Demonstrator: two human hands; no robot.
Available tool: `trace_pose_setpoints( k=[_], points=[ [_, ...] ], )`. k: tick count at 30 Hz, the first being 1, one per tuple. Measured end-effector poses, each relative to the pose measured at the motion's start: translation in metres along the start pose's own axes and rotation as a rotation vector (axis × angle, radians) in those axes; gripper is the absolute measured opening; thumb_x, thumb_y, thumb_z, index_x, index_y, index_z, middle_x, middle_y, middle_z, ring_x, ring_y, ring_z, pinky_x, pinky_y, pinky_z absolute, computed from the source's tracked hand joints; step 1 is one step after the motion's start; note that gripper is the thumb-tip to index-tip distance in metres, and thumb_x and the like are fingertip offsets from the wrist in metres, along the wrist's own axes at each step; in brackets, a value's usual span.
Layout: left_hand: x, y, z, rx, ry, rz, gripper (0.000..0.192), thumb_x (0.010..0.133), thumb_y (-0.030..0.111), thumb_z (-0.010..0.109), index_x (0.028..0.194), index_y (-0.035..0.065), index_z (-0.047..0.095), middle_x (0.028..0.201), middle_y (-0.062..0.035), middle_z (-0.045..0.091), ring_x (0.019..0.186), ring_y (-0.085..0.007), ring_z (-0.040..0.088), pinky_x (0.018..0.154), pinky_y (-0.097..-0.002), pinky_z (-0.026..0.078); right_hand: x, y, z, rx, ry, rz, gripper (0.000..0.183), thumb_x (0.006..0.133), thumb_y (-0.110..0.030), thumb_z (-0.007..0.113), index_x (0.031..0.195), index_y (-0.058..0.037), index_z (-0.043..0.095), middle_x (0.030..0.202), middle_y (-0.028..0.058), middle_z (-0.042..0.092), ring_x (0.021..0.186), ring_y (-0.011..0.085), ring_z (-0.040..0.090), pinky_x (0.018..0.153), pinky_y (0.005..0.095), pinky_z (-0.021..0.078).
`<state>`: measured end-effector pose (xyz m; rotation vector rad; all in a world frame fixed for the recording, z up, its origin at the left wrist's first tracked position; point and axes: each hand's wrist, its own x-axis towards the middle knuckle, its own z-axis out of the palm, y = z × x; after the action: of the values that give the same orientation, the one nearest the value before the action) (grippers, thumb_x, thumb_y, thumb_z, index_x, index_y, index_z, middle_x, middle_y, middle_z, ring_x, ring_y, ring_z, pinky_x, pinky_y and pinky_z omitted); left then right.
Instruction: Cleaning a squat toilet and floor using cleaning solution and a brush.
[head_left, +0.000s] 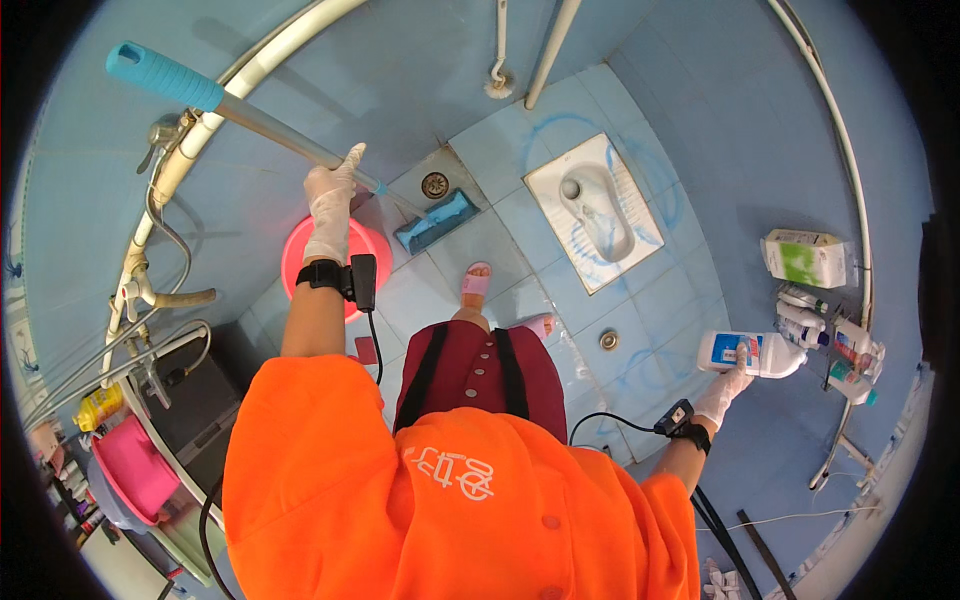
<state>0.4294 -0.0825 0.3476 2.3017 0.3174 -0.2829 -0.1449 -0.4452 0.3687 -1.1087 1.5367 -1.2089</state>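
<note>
My left hand (330, 196), in a white glove, is wrapped around the grey pole of a mop (274, 133) with a turquoise grip. Its blue sponge-like head (438, 222) rests on the floor tiles beside a round metal drain (435, 185). On the other side, my gloved right hand (726, 391) grips a white plastic bottle (774, 358) with a blue label, tipped on its side near the wall shelf. Blue liquid streaks mark a white squat toilet (546, 184) and the tiles around it. Whether the bottle is capped cannot be made out.
A pink bucket (297, 259) stands behind my left forearm. Several bottles (799, 315) and a green-white package (806, 259) sit on the right wall shelf. A toilet brush (499, 84) hangs by the far wall. Taps and hoses (142, 292) line the left wall. Another drain (609, 340) lies in the floor.
</note>
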Motion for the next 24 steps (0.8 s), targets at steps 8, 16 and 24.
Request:
trace_pose_setpoints(
  k=[8,16,24],
  points=[
    [0.066,-0.058,-0.035,0.090,-0.127,-0.097,0.046,0.065,0.041,0.076,0.079,-0.0003,0.062,0.061,-0.0068,0.059,0.045,-0.0145,0.052,0.042,-0.0280,0.044,-0.023,-0.021,0.039,-0.128,-0.068,-0.070,0.048,0.074,-0.011,0.070,0.116,-0.0034,0.047,0.104,0.0081,0.056,0.089,0.0177,0.057,0.078,0.0304,0.0485],
    [0.067,-0.074,-0.033,0.115,-0.216,-0.127,0.047,0.064,0.044,0.076,0.083,0.0031,0.061,0.065,-0.0050,0.058,0.046,-0.0144,0.050,0.040,-0.0282,0.043,-0.029,-0.027,0.040,-0.134,-0.098,-0.094,0.046,0.074,-0.011,0.070,0.114,-0.0034,0.048,0.101,0.0072,0.057,0.087,0.0157,0.057,0.076,0.0284,0.0473],
    [0.043,-0.057,-0.050,0.610,-0.554,-0.190,0.057,0.068,0.064,0.061,0.079,0.0084,0.059,0.061,-0.0026,0.054,0.050,-0.0129,0.048,0.046,-0.0278,0.038,-0.048,-0.026,0.074,-0.022,-0.259,-0.081,0.049,0.072,-0.006,0.070,0.116,-0.0042,0.048,0.102,0.0073,0.058,0.081,0.0152,0.057,0.070,0.0272,0.0477]
  ],
)
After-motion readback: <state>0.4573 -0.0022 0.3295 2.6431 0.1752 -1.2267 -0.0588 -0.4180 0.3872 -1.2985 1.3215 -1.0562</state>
